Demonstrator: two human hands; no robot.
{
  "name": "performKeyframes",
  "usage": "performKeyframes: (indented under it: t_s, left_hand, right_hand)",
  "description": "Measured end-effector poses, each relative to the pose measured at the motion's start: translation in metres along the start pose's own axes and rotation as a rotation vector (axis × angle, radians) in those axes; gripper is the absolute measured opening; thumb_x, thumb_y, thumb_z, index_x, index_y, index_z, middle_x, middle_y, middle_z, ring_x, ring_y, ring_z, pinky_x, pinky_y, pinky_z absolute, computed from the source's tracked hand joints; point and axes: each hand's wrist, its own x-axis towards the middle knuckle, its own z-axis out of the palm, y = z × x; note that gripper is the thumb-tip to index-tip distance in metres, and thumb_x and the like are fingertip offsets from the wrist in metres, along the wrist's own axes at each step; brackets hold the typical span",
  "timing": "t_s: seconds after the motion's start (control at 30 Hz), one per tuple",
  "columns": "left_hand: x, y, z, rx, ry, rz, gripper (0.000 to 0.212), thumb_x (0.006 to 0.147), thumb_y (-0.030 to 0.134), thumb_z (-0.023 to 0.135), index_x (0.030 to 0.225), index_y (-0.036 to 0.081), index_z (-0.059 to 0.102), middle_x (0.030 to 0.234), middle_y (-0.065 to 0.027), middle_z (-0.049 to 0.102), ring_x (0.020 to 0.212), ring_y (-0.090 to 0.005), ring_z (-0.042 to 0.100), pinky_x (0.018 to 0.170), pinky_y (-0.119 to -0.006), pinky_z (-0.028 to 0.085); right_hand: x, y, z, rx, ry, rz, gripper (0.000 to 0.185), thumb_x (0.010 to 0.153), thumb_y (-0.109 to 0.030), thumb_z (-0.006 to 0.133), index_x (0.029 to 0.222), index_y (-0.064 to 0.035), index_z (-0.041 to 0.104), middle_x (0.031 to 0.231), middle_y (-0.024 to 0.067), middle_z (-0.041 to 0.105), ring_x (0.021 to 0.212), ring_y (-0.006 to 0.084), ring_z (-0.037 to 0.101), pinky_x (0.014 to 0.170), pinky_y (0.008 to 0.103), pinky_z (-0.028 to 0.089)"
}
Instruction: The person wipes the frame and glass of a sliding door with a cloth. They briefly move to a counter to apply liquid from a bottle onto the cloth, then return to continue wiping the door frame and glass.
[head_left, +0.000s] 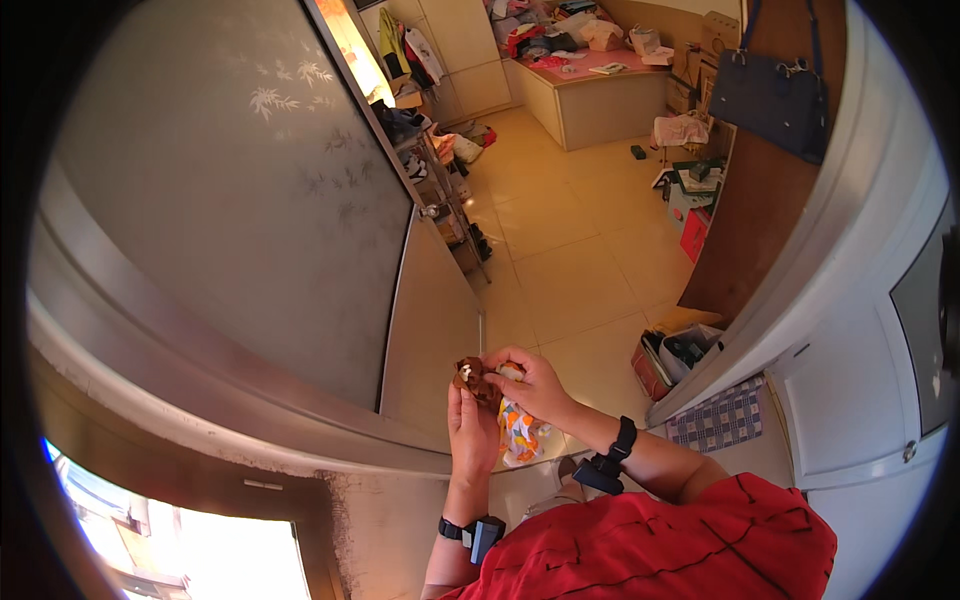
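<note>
My left hand pinches a crumpled brown piece of fabric from below, between thumb and fingers. A small white patch shows at its top. From the other side, the thumb and fingers of my right hand grip the same brown piece. Beneath the right hand hangs a thin white cloth or bag with an orange and yellow pattern; its upper part lies behind the fingers. Exactly how it is held is hidden. Both hands are raised in front of my body at a doorway.
On the left stands a door with a frosted pane and a round knob. A shoe rack is behind it. Bags sit on the floor at the right jamb, near a checked mat. A blue handbag hangs above.
</note>
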Motion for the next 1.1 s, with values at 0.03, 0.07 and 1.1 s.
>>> performKeyframes:
  t_s: [0.03, 0.07, 1.1]
  left_hand:
    - [0.027, 0.002, -0.002, 0.006, -0.009, -0.009, 0.034, 0.103, 0.02, 0.038, 0.133, 0.004, 0.042, 0.131, -0.0102, 0.05, 0.119, -0.0212, 0.05, 0.104, -0.038, 0.039]
    - [0.052, -0.001, -0.004, 0.003, -0.013, -0.019, 0.034, 0.102, 0.019, 0.039, 0.133, 0.004, 0.043, 0.132, -0.0102, 0.049, 0.121, -0.0206, 0.047, 0.105, -0.038, 0.037]
    - [0.602, -0.033, -0.103, 0.011, 0.535, 0.254, 0.037, 0.099, 0.038, 0.039, 0.116, 0.006, 0.05, 0.1, -0.0075, 0.057, 0.082, -0.0185, 0.058, 0.071, -0.033, 0.051]
  right_hand:
    - [0.024, 0.002, -0.004, -0.066, 0.035, -0.003, 0.015, 0.083, -0.002, 0.067, 0.095, 0.0002, 0.06, 0.097, 0.007, 0.064, 0.097, 0.0147, 0.059, 0.085, 0.028, 0.046]
    - [0.047, 0.002, -0.011, -0.133, 0.07, -0.007, 0.015, 0.082, -0.003, 0.068, 0.095, 0.0001, 0.06, 0.095, 0.0076, 0.064, 0.095, 0.0155, 0.06, 0.084, 0.0286, 0.046]
    - [0.771, 0.248, -0.086, -0.221, -0.733, 0.292, 0.074, 0.073, -0.025, 0.076, 0.138, -0.0077, 0.043, 0.129, 0.0167, 0.052, 0.111, 0.0231, 0.055, 0.09, 0.0321, 0.046]
